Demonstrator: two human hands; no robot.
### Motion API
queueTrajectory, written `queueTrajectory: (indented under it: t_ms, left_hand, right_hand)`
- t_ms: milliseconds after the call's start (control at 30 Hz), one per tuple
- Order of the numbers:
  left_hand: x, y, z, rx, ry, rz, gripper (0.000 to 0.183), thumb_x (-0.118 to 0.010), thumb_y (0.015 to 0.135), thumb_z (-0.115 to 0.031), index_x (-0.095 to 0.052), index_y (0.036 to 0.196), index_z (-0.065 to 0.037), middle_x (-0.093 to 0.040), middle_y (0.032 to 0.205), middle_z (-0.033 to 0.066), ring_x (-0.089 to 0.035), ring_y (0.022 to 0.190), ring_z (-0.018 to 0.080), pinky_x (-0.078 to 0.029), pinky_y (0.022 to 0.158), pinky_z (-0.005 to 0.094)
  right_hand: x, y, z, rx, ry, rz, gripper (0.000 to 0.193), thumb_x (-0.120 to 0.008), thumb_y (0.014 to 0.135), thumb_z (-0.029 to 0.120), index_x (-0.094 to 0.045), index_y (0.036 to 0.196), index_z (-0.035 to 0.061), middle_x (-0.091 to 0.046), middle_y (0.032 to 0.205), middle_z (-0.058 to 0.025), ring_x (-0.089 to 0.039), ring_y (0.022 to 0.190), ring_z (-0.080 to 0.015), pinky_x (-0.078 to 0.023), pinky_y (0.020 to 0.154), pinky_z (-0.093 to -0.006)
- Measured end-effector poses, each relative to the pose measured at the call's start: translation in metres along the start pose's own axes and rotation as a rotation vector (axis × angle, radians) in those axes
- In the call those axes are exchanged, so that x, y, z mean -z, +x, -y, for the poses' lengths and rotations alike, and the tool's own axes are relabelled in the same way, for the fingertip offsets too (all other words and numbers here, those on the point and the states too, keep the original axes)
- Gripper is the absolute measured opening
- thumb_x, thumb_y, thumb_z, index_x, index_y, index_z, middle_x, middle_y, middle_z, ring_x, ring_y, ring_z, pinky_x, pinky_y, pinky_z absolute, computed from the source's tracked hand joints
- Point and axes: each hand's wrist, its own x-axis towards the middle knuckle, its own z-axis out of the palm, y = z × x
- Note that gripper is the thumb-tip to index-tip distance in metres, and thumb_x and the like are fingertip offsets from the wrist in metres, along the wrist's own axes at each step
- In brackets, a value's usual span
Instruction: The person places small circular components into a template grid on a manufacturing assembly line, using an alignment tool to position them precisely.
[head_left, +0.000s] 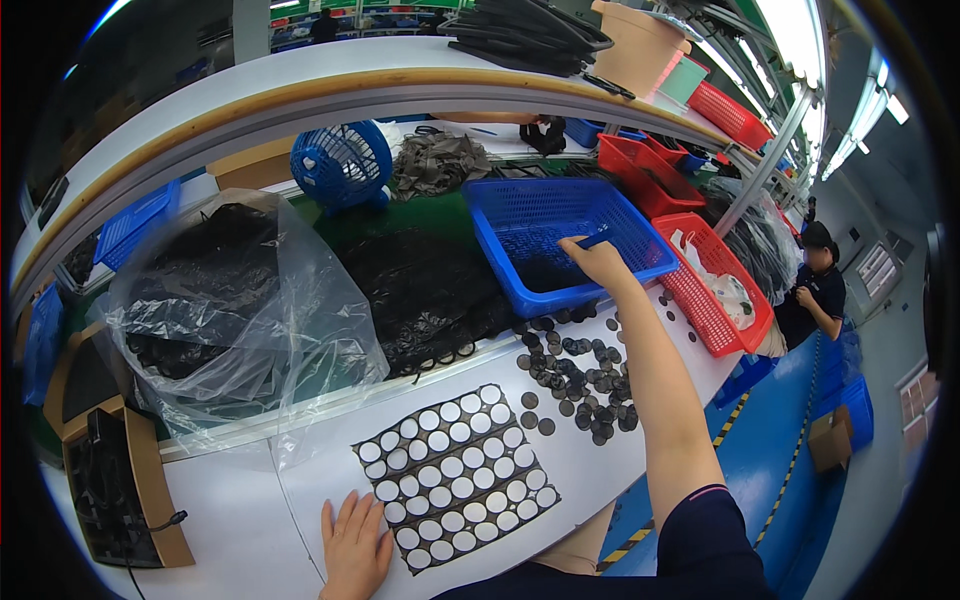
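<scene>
My left hand [356, 548] lies flat on the white table with its fingers spread, beside the lower left edge of a black sheet. White discs [451, 467] sit in rows on that black sheet [486, 392]. My right hand [603, 264] is stretched out over the near right part of a blue plastic basket [520, 297], its fingers closed. A small dark blue piece [596, 237] shows at the fingertips; I cannot make out what it is. Dark contents [550, 268] lie in the basket. Loose dark discs [590, 385] are scattered between the basket and the sheet.
Clear plastic bags [240, 310] with black material and a blue fan [340, 165] stand at the left. An open cardboard box [170, 500] is at the near left. Red baskets [745, 335] stand right of the blue one. Another person [815, 290] is at the far right.
</scene>
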Motion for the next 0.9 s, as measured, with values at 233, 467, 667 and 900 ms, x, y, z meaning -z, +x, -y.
queueTrajectory:
  t_ms: [233, 467, 667, 900]
  left_hand:
    - [-0.005, -0.008, -0.016, -0.047, -0.297, -0.093, 0.028, -0.068, 0.079, -0.006, -0.06, 0.106, -0.003, -0.06, 0.114, 0.0169, -0.056, 0.107, 0.0364, -0.042, 0.091, 0.0475]
    - [0.009, -0.009, -0.031, -0.141, -0.301, 0.145, 0.038, -0.081, 0.068, -0.022, -0.062, 0.097, -0.008, -0.055, 0.101, 0.0063, -0.053, 0.096, 0.0258, -0.04, 0.082, 0.0393]
    - [0.007, -0.013, -0.027, -0.147, -0.284, 0.088, 0.025, -0.075, 0.071, -0.009, -0.061, 0.091, -0.007, -0.057, 0.098, 0.0059, -0.056, 0.094, 0.0256, -0.043, 0.082, 0.0391]
    - [0.011, -0.012, -0.032, -0.187, -0.386, -0.016, 0.028, -0.073, 0.071, -0.001, -0.057, 0.093, -0.006, -0.06, 0.096, 0.006, -0.057, 0.093, 0.0262, -0.045, 0.081, 0.0401]
  right_hand:
    - [0.004, 0.002, -0.034, -0.167, 0.214, -0.122, 0.036, -0.064, 0.087, 0.035, -0.072, 0.105, 0.0046, -0.072, 0.097, -0.0141, -0.067, 0.093, -0.027, -0.048, 0.081, -0.0357]
    - [0.031, -0.095, 0.028, 0.011, 0.712, -0.155, 0.027, -0.052, 0.093, 0.013, -0.066, 0.111, -0.0005, -0.065, 0.086, -0.003, -0.06, 0.086, -0.0121, -0.044, 0.079, -0.0257]
    - [-0.009, -0.261, 0.045, 0.09, 0.284, 0.359, 0.022, -0.065, 0.088, 0.015, -0.068, 0.107, 0.0044, -0.055, 0.07, -0.0015, -0.057, 0.064, -0.0123, -0.044, 0.055, -0.026]
    - [-0.004, -0.351, 0.044, 0.407, -0.126, 0.583, 0.042, -0.075, 0.074, 0.019, -0.06, 0.11, 0.0045, -0.059, 0.107, -0.0099, -0.066, 0.074, -0.0274, -0.056, 0.063, -0.0385]
